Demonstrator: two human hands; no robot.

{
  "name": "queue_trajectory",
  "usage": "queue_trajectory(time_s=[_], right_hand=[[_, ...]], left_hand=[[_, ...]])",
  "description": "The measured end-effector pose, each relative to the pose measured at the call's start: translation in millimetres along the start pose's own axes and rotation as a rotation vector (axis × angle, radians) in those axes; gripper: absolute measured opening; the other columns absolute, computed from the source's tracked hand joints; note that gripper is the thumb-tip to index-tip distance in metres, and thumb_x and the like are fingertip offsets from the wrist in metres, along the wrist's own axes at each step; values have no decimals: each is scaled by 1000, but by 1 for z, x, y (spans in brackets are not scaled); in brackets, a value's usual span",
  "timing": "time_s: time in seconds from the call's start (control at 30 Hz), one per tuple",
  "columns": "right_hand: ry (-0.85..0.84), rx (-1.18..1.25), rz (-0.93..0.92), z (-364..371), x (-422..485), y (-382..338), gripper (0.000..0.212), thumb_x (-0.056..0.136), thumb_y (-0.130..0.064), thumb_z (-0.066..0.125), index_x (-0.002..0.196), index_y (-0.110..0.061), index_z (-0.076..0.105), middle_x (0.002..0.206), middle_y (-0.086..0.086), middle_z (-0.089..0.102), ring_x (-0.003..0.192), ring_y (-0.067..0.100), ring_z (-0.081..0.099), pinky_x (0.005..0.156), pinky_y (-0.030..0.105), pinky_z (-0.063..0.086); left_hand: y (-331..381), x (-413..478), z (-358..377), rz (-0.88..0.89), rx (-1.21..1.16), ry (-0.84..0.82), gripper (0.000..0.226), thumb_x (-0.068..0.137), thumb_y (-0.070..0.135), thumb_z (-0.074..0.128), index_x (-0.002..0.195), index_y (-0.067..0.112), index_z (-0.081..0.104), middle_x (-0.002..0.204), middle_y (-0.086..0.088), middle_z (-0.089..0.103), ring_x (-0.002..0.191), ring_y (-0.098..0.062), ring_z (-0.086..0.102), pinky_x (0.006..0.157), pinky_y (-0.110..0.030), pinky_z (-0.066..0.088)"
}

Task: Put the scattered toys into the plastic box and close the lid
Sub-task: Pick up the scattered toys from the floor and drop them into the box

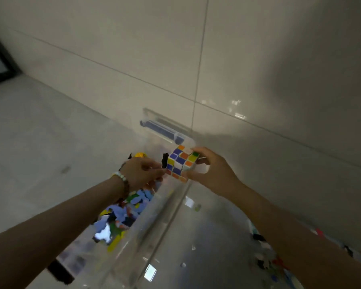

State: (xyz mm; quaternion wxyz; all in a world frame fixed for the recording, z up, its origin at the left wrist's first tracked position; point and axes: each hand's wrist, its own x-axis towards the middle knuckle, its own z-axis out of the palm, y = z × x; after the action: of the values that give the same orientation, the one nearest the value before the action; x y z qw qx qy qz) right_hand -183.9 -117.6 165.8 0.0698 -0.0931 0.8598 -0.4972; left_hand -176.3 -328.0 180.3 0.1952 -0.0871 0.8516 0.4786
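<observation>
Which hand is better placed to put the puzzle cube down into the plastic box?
Probably the right hand: its thumb and fingers clasp the puzzle cube above the plastic box. The left hand only meets the cube's left side, and its grip is unclear.

A scrambled puzzle cube [180,162], white-edged with blue, orange, yellow and green stickers, is hanging tilted over the far end of the clear plastic box [167,207], with the right hand [214,172] gripping it. The box is standing open and holding a heap of coloured toys [121,213]. More small toys [267,263] are lying blurred on the floor to its right.
</observation>
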Motion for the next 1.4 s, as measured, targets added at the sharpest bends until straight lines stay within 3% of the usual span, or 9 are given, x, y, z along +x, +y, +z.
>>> queue_trajectory(time_s=[0.13,0.27,0.47,0.7,0.9,1.0,1.1,1.27,1.4], right_hand=[[-67,-58,-48,71,28,-21,58,74,-32,76,125,-24,51,118,-5,61,103,10,59,88,25,49],[-70,-67,-24,102,29,-15,48,83,-23,68,127,-16,50,125,1,56,112,14,54,88,19,39],[114,-80,-85,34,0,24,41,84,-12,67,121,-22,51,119,-9,51,109,4,49,90,10,38],[446,-30,320,-86,-90,129,35,87,-16,64,120,-22,53,130,2,50,112,16,49,89,27,39],[460,-6,582,-113,-147,209,51,86,-20,65,133,-12,46,142,10,41,128,31,42,104,46,40],[417,-4,637,-100,-153,237,57,82,-22,69,132,-7,45,136,10,47,123,28,46,97,38,43],[409,-12,642,-92,-153,260,50,82,-20,71,123,-2,50,108,7,51,100,22,51,82,26,40],[418,-32,601,-86,-154,287,29,81,-27,72,102,-15,56,90,0,53,85,18,52,80,31,45],[421,-11,595,-82,-153,299,41,80,-33,72,114,-15,56,103,-1,56,96,14,53,85,27,44]], left_hand=[[-40,-6,-51,-128,-8,62,28,89,27,60,105,6,69,77,-1,65,63,-10,60,49,-11,51],[-62,-5,-58,-261,-178,79,37,94,27,50,122,5,59,104,-8,55,87,-23,54,72,-31,46],[-32,14,-32,-71,-206,92,33,94,30,52,119,10,60,113,-11,64,90,-19,60,76,-28,52],[51,27,85,68,-325,-172,30,91,25,58,116,9,59,99,-4,64,74,-9,59,66,-19,49],[17,47,217,-174,-238,-382,36,87,28,63,119,11,58,122,-13,62,91,-22,60,77,-29,50],[-14,51,263,-300,-246,-373,43,88,29,62,126,11,54,128,-13,58,109,-28,59,84,-32,47],[-32,57,298,-348,-246,-382,49,89,32,60,132,12,48,131,-13,54,109,-26,56,88,-33,46],[-42,68,335,-347,-190,-394,56,92,41,51,139,13,39,135,-10,49,104,-20,53,83,-29,44],[-44,75,351,-332,-193,-397,46,94,38,49,131,11,48,127,-11,54,104,-23,55,91,-35,48]])
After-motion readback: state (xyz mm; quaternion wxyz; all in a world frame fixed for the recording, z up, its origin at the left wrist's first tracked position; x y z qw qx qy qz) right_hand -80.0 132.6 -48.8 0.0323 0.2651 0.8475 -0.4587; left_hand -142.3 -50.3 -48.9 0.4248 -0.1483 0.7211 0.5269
